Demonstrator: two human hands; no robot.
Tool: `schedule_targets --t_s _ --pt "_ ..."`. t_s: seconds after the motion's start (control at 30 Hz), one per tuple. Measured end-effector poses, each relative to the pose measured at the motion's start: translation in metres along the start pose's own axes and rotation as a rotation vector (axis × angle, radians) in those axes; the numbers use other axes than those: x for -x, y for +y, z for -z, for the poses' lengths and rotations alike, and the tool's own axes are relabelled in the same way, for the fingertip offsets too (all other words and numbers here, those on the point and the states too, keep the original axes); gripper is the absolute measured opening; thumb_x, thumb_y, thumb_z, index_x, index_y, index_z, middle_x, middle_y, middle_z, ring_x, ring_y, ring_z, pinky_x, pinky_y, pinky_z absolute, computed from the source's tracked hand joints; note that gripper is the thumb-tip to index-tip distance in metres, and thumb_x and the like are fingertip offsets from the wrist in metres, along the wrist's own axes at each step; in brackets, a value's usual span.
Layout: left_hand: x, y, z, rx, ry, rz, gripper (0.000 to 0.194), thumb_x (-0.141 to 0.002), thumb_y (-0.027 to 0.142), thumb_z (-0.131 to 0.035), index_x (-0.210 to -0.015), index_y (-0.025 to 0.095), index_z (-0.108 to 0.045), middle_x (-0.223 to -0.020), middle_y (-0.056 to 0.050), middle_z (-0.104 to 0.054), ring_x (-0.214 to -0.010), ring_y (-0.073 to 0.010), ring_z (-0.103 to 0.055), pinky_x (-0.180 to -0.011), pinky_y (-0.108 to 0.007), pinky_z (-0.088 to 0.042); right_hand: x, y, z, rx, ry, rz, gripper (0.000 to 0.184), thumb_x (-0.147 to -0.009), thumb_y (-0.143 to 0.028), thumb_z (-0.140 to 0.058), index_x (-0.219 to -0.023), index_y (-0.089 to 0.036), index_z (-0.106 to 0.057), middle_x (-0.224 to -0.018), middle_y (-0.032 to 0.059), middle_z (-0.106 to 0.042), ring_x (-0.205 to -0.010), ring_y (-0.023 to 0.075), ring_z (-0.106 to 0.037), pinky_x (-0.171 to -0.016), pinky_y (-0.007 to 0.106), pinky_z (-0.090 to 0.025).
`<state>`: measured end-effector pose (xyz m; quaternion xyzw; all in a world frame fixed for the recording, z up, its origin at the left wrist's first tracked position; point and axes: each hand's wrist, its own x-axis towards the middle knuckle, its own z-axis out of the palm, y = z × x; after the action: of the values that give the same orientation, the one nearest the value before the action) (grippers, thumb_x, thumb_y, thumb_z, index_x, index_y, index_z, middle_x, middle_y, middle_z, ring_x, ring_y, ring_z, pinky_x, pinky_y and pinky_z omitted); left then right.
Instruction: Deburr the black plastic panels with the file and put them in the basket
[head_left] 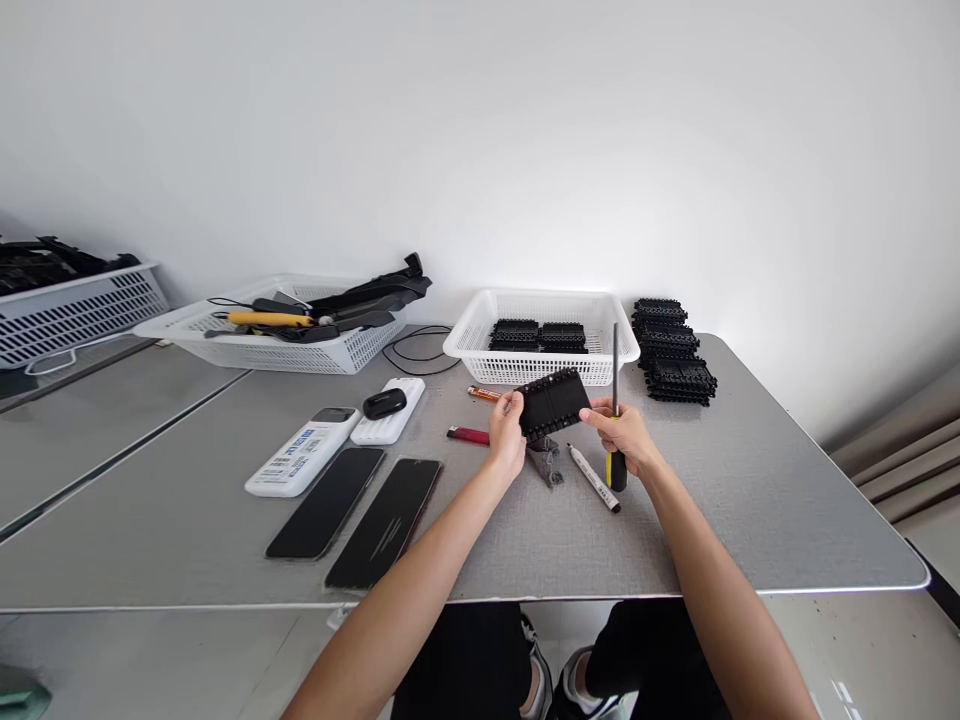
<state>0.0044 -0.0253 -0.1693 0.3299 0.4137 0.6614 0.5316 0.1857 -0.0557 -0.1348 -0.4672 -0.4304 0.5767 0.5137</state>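
My left hand grips the left end of a flat black plastic plate with small knobs along its long edges. It is held tilted above the table. My right hand is closed round a screwdriver with a black and yellow handle, its shaft pointing up. The right thumb and forefinger also pinch the plate's right end. Below the plate lie a crumpled grey cloth and a white marker. A red cutter-like tool sits partly hidden behind my left hand.
Behind stands a white basket holding similar black plates, with stacks of them to its right. An orange pen-like item lies before it. Leftward are two phones, white power banks, a black mouse-shaped object and a tool basket.
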Motion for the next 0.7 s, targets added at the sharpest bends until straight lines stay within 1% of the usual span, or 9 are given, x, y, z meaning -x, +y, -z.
schedule_targets --t_s 0.1,0.2,0.3,0.37,0.43,0.5,0.57,0.7 --pt "0.0 0.0 -0.002 0.047 0.001 0.066 0.051 -0.065 0.057 -0.076 -0.09 0.022 -0.049 -0.086 -0.001 -0.065 -0.075 -0.0157 -0.064 -0.061 -0.027 -0.051 0.0 0.002 -0.004 0.015 -0.002 0.028 0.046 -0.055 -0.045 -0.086 -0.082 -0.018 -0.059 -0.061 -0.0066 -0.053 -0.039 0.0017 -0.025 -0.034 0.02 -0.016" --pt "0.005 0.005 -0.006 0.056 -0.051 0.074 0.051 -0.06 0.047 -0.082 -0.088 0.021 -0.048 -0.087 -0.001 -0.066 -0.075 -0.0151 -0.064 -0.066 -0.029 -0.052 0.0 0.003 -0.005 -0.018 0.048 0.077 0.042 -0.063 -0.05 -0.08 -0.077 -0.018 -0.058 -0.065 -0.0028 -0.059 -0.038 0.0019 -0.026 -0.034 0.02 -0.019" --pt "0.012 0.011 -0.01 0.023 -0.112 0.047 0.05 -0.056 0.034 -0.085 -0.091 0.02 -0.051 -0.084 0.0 -0.067 -0.073 -0.0141 -0.065 -0.066 -0.027 -0.052 -0.002 0.002 -0.003 -0.05 0.082 0.111 0.04 -0.065 -0.051 -0.078 -0.075 -0.019 -0.056 -0.062 -0.0033 -0.058 -0.038 0.0023 -0.026 -0.034 0.02 -0.019" --pt "0.016 0.013 -0.012 -0.044 -0.182 0.045 0.054 -0.056 0.029 -0.085 -0.1 0.021 -0.055 -0.082 0.0 -0.069 -0.072 -0.0154 -0.065 -0.065 -0.027 -0.053 -0.002 0.002 -0.002 -0.055 0.093 0.122 0.04 -0.064 -0.051 -0.079 -0.074 -0.019 -0.055 -0.059 -0.0048 -0.055 -0.038 0.0024 -0.026 -0.034 0.02 -0.018" --pt "0.019 0.015 -0.013 -0.125 -0.26 0.035 0.06 -0.056 0.027 -0.085 -0.109 0.02 -0.058 -0.085 -0.003 -0.071 -0.075 -0.0179 -0.067 -0.068 -0.029 -0.054 -0.002 0.002 -0.002 -0.051 0.092 0.122 0.041 -0.064 -0.051 -0.079 -0.074 -0.02 -0.055 -0.056 -0.0068 -0.051 -0.037 0.0026 -0.026 -0.034 0.02 -0.018" --pt "0.02 0.014 -0.013 -0.181 -0.306 0.007 0.057 -0.059 0.029 -0.084 -0.109 0.018 -0.061 -0.092 -0.006 -0.072 -0.08 -0.0198 -0.068 -0.072 -0.031 -0.054 -0.001 0.001 -0.003 -0.047 0.081 0.122 0.042 -0.064 -0.051 -0.08 -0.075 -0.02 -0.055 -0.054 -0.008 -0.047 -0.038 0.0029 -0.027 -0.034 0.019 -0.019" --pt "0.02 0.014 -0.014 -0.2 -0.306 -0.036 0.049 -0.063 0.034 -0.082 -0.105 0.016 -0.064 -0.098 -0.008 -0.072 -0.084 -0.0206 -0.068 -0.075 -0.031 -0.054 0.0 0.0 -0.005 -0.049 0.069 0.135 0.042 -0.068 -0.055 -0.077 -0.077 -0.02 -0.056 -0.054 -0.0076 -0.047 -0.038 0.0033 -0.027 -0.034 0.019 -0.022" --pt "0.017 0.014 -0.012 -0.224 -0.227 -0.162 0.043 -0.068 0.037 -0.079 -0.102 0.016 -0.063 -0.1 -0.007 -0.072 -0.088 -0.0205 -0.068 -0.08 -0.031 -0.053 0.002 -0.005 -0.004 -0.081 0.057 0.192 0.051 -0.079 -0.069 -0.059 -0.082 -0.019 -0.06 -0.055 -0.0048 -0.049 -0.038 0.0051 -0.031 -0.034 0.02 -0.028"
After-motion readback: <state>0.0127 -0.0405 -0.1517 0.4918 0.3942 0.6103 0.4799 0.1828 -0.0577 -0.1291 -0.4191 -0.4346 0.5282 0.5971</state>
